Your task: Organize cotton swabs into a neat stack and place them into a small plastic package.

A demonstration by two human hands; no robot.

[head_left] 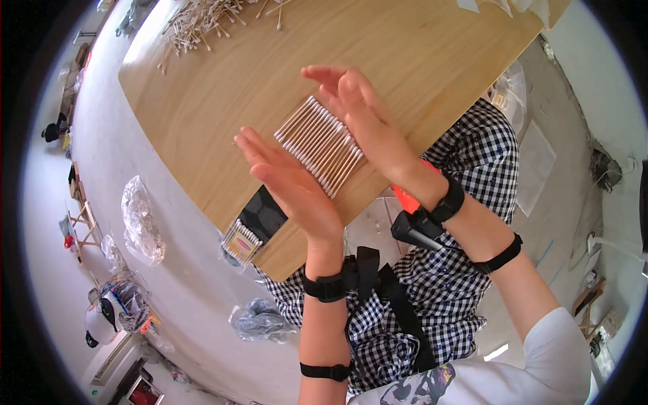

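A neat row of white-tipped cotton swabs [319,146] lies side by side on the wooden table [223,88], between my two hands. My left hand [293,189] stands on edge along one end of the row, fingers stretched out and thumb up. Along the opposite end is my right hand [368,125], palm turned inward, its fingers extended and slightly bent. Both palms face the swab tips at close range; whether they touch them I cannot tell. Neither hand is closed around anything.
A loose heap of cotton swabs [202,23] covers the table's far left. Near my left wrist, a pack of swabs [241,243] sits at the table edge beside a dark flat piece [263,214]. Clear plastic bags [140,223] lie on the floor. Checkered cloth [486,148] covers my lap.
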